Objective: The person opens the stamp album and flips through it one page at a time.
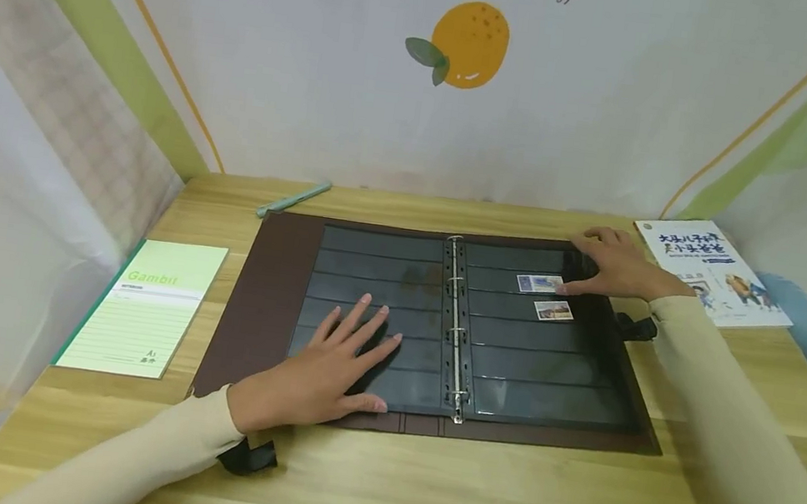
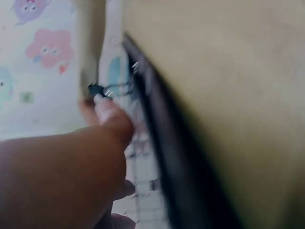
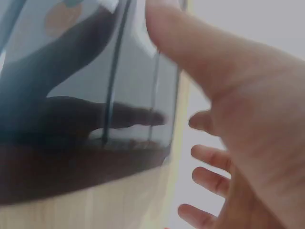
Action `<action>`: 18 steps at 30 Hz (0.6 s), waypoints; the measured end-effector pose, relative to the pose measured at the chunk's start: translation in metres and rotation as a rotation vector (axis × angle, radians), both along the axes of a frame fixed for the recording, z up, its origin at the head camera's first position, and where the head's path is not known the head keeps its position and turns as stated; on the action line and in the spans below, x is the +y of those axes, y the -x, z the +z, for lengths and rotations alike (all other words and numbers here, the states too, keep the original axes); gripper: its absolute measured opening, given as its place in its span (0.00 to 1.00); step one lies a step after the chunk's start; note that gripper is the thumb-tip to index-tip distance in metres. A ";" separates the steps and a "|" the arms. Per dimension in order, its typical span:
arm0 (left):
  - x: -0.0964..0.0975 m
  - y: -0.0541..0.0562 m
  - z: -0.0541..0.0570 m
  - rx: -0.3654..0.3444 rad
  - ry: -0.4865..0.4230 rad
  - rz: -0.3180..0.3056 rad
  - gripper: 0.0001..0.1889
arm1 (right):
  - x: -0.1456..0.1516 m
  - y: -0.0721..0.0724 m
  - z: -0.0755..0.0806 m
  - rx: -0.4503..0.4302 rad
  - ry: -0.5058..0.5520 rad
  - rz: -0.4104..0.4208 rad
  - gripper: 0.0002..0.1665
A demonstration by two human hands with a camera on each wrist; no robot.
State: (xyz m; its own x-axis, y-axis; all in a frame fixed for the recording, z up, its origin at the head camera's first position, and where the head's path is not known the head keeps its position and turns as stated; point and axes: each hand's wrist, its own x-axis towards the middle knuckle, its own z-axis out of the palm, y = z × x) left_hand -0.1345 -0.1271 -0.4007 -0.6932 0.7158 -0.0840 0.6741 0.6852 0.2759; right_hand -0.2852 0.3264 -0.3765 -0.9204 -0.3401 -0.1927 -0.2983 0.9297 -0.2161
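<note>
A brown ring-bound stamp album point(image 1: 231, 298) lies open on the table, with black pages of clear strip pockets. Two small stamps, an upper bluish one point(image 1: 534, 283) and a lower brownish one point(image 1: 553, 311), are on the right page point(image 1: 549, 362). My left hand point(image 1: 329, 369) rests on the left page with its fingers spread. At the album's upper right corner is my right hand point(image 1: 617, 266), its thumb at the right end of the upper stamp. In the right wrist view, the fingers point(image 3: 209, 157) of that hand are apart and loosely extended beyond the page edge.
To the left lies a pale green notebook point(image 1: 154, 310). A mint-coloured pen-like object point(image 1: 294, 199) is behind the album's upper left corner. A white illustrated book point(image 1: 718, 274) lies at the back right, beside the right forearm. Printed curtains surround the wooden table point(image 1: 494, 499).
</note>
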 end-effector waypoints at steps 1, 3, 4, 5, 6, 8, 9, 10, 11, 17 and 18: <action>0.003 0.000 -0.002 -0.014 0.017 -0.007 0.43 | 0.002 0.001 0.000 -0.005 -0.009 -0.007 0.63; 0.006 -0.001 -0.006 -0.036 0.045 -0.007 0.42 | 0.005 0.002 0.000 -0.018 -0.017 -0.016 0.64; 0.006 -0.002 -0.007 -0.048 0.052 -0.001 0.41 | 0.005 0.003 -0.001 -0.025 -0.016 -0.019 0.63; 0.006 -0.003 -0.008 -0.054 0.057 0.005 0.40 | 0.005 0.003 -0.001 -0.026 -0.016 -0.016 0.63; 0.006 -0.004 -0.009 -0.059 0.060 0.012 0.40 | 0.004 0.003 -0.001 -0.026 -0.015 -0.015 0.63; 0.006 -0.004 -0.010 -0.066 0.058 0.021 0.40 | 0.003 0.002 0.000 -0.023 -0.012 -0.014 0.62; 0.007 -0.004 -0.011 -0.066 0.056 0.023 0.40 | 0.003 0.002 0.000 -0.018 -0.011 -0.015 0.61; 0.007 -0.004 -0.011 -0.066 0.054 0.023 0.39 | 0.003 0.001 0.001 -0.015 -0.011 -0.017 0.61; 0.007 -0.004 -0.011 -0.064 0.051 0.023 0.39 | 0.003 0.001 0.002 -0.013 -0.013 -0.017 0.60; 0.009 -0.004 -0.011 -0.066 0.052 0.025 0.39 | 0.004 0.000 0.003 -0.013 -0.001 -0.024 0.60; 0.009 -0.004 -0.011 -0.067 0.054 0.025 0.39 | 0.005 0.000 0.002 -0.012 -0.002 -0.026 0.60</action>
State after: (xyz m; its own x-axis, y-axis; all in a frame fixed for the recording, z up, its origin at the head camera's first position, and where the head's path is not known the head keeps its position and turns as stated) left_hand -0.1303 -0.1179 -0.4117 -0.7023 0.6916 -0.1687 0.6380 0.7166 0.2817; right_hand -0.2854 0.3311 -0.3741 -0.9264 -0.3161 -0.2045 -0.2719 0.9374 -0.2175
